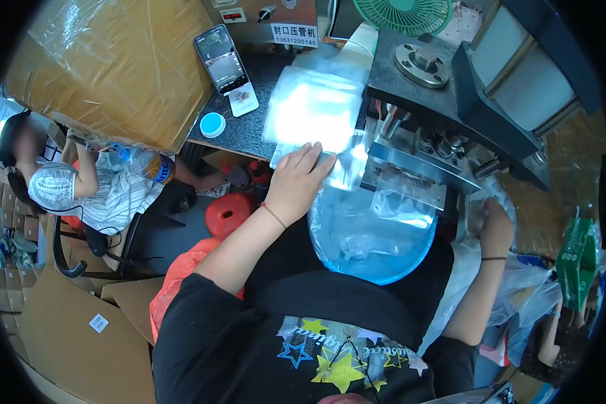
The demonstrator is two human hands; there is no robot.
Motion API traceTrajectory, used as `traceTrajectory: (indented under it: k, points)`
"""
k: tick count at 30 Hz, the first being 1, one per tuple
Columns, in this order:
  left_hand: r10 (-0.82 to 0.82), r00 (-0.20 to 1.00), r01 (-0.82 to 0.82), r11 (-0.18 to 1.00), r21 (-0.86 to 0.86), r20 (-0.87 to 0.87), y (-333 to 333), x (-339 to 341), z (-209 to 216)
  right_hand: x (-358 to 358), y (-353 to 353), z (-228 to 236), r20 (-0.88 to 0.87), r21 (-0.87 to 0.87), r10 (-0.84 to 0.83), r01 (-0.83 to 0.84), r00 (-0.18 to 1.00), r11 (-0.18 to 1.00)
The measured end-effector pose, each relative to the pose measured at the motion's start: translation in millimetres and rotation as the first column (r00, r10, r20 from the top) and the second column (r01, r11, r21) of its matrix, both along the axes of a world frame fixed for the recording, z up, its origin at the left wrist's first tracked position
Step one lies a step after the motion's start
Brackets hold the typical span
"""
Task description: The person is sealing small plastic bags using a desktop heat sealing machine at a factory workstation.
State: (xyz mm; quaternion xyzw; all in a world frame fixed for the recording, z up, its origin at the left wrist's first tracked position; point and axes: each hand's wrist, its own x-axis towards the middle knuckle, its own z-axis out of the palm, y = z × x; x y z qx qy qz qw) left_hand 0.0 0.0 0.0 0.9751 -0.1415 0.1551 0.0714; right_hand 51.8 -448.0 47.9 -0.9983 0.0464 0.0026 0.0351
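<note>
My left hand (296,180) rests with its fingers stretched over the near edge of a stack of clear plastic sheets (316,108), which shines under the light. Beside it, a loose clear piece (349,165) hangs toward the press. My right hand (497,232) is at the right side of the press (424,165), next to crumpled clear plastic (475,209); its fingers are mostly hidden. Between my arms, a blue basin (384,275) sits at my lap with clear plastic pieces in it. Another clear piece (394,200) hangs from the press over the basin.
A phone (222,60) on a stand and a blue-lidded jar (213,125) occupy the dark worktop. A large taped carton (114,67) stands left; a green fan (404,13) is behind. A seated person (91,185) is at far left, a red stool (229,214) nearer. A green box (576,262) is right.
</note>
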Motion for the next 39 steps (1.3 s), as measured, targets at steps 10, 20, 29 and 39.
traceTrajectory:
  k: [10, 20, 29, 39]
  points:
    - [-0.289, 0.939, -0.037, 0.449, -0.893, -0.185, -27.8, -23.2, 6.3, -52.0, 41.1, 12.3, 0.477, 0.492, 0.115, -0.373, 0.872, 0.787]
    - [-0.716, 0.62, -0.239, 0.219, -0.946, -0.322, -109.1, -54.4, 4.9, -65.0, 115.5, 45.4, 0.529, 0.604, 0.343, -0.628, 0.776, 0.49]
    - [-0.92, 0.212, -0.552, 0.167, -0.817, -0.331, -124.1, -54.6, -5.2, -57.3, 88.1, 45.0, 0.18, 0.652, 0.555, -0.521, 0.812, 0.551]
    - [-0.812, 0.385, -0.712, 0.041, -0.701, -0.439, -115.2, -27.6, -12.1, -15.1, 14.4, 11.0, 0.282, -0.015, 0.186, -0.189, 0.941, 0.982]
